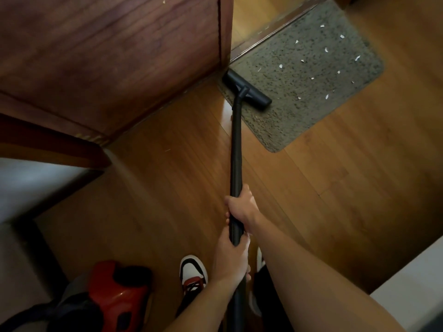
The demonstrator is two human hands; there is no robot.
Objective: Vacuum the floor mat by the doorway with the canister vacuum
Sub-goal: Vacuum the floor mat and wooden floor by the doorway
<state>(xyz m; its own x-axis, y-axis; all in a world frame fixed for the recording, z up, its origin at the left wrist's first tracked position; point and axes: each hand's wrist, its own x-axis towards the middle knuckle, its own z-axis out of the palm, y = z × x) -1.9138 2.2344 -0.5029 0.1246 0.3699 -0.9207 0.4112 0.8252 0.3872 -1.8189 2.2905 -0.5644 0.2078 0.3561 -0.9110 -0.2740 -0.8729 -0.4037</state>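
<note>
Gripping the wand (236,144) two-handed here: right hand (242,207) wrapped round the tube further up, left hand (230,257) clamped round the near end just behind it, fingers curled on both. So is this the start or mid-job?

Reply: Looks like early in the actual vacuuming to me. Follow the wand out ahead of the right hand and the floor head (248,89) sits on the floor mat (287,116). It's on the corner nearest the hands, tucked right beside the edge of the wooden panel (119,56) (door or cabinet side, can't tell). White paper scraps (280,66) are scattered over the mat beyond the head and off to the right of the hands. So I'd guess most of it isn't done.

OP: And the next move?

Reply: My guess is to push both hands forward and swing them rightward so the head sweeps across to the scraps, keeping it flat on the pile. The mat lies loose on a shiny wood floor (335,188), so it might bunch or slide if the head drags hard. The red canister (112,291) sits behind and left of the left hand, near the shoe (193,274). The hose isn't clear from this view, so no idea how much slack there is.
</note>
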